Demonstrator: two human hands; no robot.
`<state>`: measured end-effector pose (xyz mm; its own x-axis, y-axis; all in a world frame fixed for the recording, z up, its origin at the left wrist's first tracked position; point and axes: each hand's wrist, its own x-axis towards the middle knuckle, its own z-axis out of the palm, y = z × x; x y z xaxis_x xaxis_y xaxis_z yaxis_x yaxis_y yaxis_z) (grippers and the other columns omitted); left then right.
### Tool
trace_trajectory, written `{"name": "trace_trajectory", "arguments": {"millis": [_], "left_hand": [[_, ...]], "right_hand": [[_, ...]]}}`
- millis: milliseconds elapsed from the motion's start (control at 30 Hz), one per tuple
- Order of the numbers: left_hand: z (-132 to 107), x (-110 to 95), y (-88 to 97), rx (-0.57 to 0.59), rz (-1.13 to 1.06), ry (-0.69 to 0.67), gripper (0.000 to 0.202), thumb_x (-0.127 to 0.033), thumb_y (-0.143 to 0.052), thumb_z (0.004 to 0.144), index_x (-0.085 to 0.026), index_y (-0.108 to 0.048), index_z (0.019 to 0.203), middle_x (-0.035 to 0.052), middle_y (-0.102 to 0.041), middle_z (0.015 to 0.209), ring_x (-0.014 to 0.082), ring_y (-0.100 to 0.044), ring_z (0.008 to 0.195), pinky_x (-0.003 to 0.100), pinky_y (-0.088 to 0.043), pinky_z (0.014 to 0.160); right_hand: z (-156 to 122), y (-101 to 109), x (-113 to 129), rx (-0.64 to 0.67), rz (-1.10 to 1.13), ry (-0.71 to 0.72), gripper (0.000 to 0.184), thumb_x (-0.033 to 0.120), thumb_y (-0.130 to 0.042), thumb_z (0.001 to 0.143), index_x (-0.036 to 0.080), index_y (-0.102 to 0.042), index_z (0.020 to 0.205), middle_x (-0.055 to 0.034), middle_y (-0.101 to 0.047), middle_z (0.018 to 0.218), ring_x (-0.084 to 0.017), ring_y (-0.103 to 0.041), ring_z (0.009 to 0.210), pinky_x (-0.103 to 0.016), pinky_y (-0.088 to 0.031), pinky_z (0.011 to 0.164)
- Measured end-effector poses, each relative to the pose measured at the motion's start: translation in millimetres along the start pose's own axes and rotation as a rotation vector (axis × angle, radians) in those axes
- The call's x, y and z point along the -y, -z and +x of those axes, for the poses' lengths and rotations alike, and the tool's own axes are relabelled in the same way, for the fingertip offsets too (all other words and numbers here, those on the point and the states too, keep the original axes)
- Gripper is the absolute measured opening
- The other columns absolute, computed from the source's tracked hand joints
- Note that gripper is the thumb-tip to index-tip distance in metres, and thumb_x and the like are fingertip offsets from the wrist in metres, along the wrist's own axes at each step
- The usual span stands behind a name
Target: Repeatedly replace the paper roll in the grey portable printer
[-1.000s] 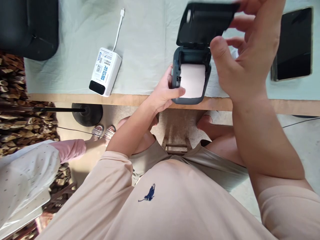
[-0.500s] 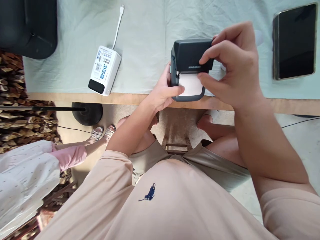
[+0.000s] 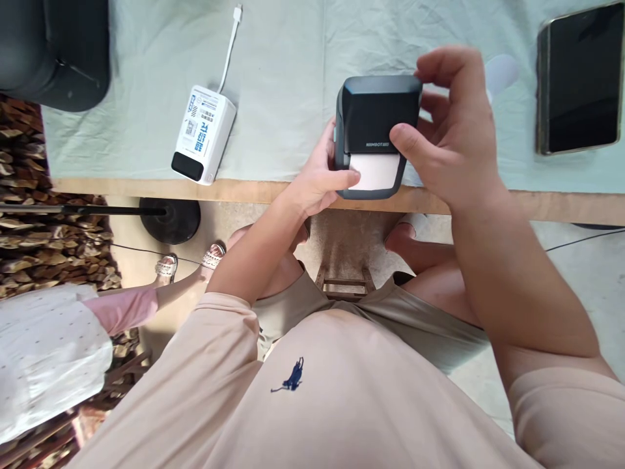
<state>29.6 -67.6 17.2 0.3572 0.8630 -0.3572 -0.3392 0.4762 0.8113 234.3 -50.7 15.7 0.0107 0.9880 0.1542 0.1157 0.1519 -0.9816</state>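
Note:
A small dark grey label printer (image 3: 375, 111) stands at the table's near edge, its lid down, with white label paper (image 3: 375, 170) sticking out at the front. My left hand (image 3: 317, 179) grips the printer's left side, thumb resting on the paper. My right hand (image 3: 452, 137) wraps the lid from the right, thumb on the front near the brand name, fingers curled over the top.
A white power bank (image 3: 202, 133) with a white cable (image 3: 228, 49) lies left of the printer on the pale green cloth (image 3: 283, 78). A dark tablet (image 3: 579, 78) lies at the right, a black bag (image 3: 53, 49) far left. Another person's sandalled feet (image 3: 188, 264) stand below the table.
My right hand swung the printer's lid down from fully open to closed over the paper roll. My left hand stayed on the printer's side. The other person's feet shifted left.

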Motion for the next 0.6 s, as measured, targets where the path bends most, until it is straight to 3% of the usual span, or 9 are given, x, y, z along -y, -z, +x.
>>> {"name": "trace_trajectory", "arguments": {"millis": [100, 167, 233, 300, 367, 400, 600], "left_hand": [[-0.3, 1.7, 3.9, 0.046, 0.005, -0.014, 0.103, -0.024, -0.095, 0.062, -0.033, -0.055, 0.156, 0.0024, -0.082, 0.121, 0.0396, -0.078, 0.144, 0.051, -0.070, 0.112], [1.4, 2.9, 6.0, 0.116, -0.026, -0.041, 0.097, -0.033, -0.100, 0.066, -0.031, -0.056, 0.152, 0.0024, -0.083, 0.116, 0.0401, -0.083, 0.133, 0.051, -0.073, 0.103], [3.7, 3.7, 6.2, 0.184, -0.090, -0.077, 0.078, -0.045, -0.098, 0.076, -0.030, -0.060, 0.143, 0.0039, -0.084, 0.114, 0.0396, -0.084, 0.128, 0.050, -0.074, 0.098], [4.8, 3.0, 3.9, 0.216, -0.157, -0.100, 0.052, -0.051, -0.089, 0.089, -0.032, -0.066, 0.132, 0.0052, -0.085, 0.116, 0.0387, -0.079, 0.138, 0.049, -0.073, 0.104], [3.4, 0.6, -0.1, 0.190, -0.184, -0.088, 0.035, -0.045, -0.080, 0.101, -0.030, -0.068, 0.129, 0.0042, -0.086, 0.119, 0.0381, -0.074, 0.150, 0.050, -0.070, 0.115], [1.9, -1.1, -2.3, 0.186, -0.183, -0.068, 0.029, -0.043, -0.078, 0.103, -0.032, -0.068, 0.128, 0.0044, -0.087, 0.123, 0.0366, -0.075, 0.148, 0.048, -0.070, 0.114], [-4.8, -8.2, -9.3, 0.129, -0.194, -0.034, 0.013, -0.028, -0.068, 0.109, -0.028, -0.070, 0.122, 0.0018, -0.087, 0.110, 0.0308, -0.087, 0.119, 0.043, -0.072, 0.101]], "right_hand": [[5.0, -6.6, -19.4, 0.025, 0.118, -0.075, 0.094, 0.063, -0.101, 0.060, 0.040, -0.055, 0.139, 0.0003, -0.070, 0.124, -0.017, -0.066, 0.090, -0.036, -0.060, 0.077], [8.1, -8.9, -30.9, 0.074, 0.162, -0.160, 0.100, 0.065, -0.103, 0.060, 0.041, -0.053, 0.142, 0.0031, -0.073, 0.111, -0.018, -0.067, 0.086, -0.035, -0.058, 0.073], [9.3, -9.8, -36.4, 0.127, 0.196, -0.218, 0.100, 0.068, -0.104, 0.063, 0.042, -0.052, 0.145, 0.0042, -0.075, 0.104, -0.020, -0.069, 0.088, -0.036, -0.059, 0.075], [7.8, -8.8, -34.1, 0.150, 0.214, -0.228, 0.099, 0.072, -0.104, 0.063, 0.042, -0.053, 0.143, 0.0045, -0.077, 0.102, -0.020, -0.070, 0.087, -0.037, -0.060, 0.074], [4.2, -5.2, -25.7, 0.173, 0.213, -0.204, 0.098, 0.077, -0.104, 0.064, 0.042, -0.055, 0.142, 0.0032, -0.077, 0.107, -0.021, -0.073, 0.091, -0.037, -0.062, 0.075], [2.0, -2.6, -20.4, 0.191, 0.209, -0.188, 0.097, 0.078, -0.103, 0.065, 0.043, -0.057, 0.142, 0.0023, -0.077, 0.110, -0.022, -0.074, 0.094, -0.038, -0.064, 0.076], [-4.2, 10.9, -5.1, 0.248, 0.173, -0.164, 0.087, 0.079, -0.103, 0.071, 0.047, -0.062, 0.141, -0.0007, -0.078, 0.122, -0.027, -0.078, 0.105, -0.041, -0.070, 0.082]]}}
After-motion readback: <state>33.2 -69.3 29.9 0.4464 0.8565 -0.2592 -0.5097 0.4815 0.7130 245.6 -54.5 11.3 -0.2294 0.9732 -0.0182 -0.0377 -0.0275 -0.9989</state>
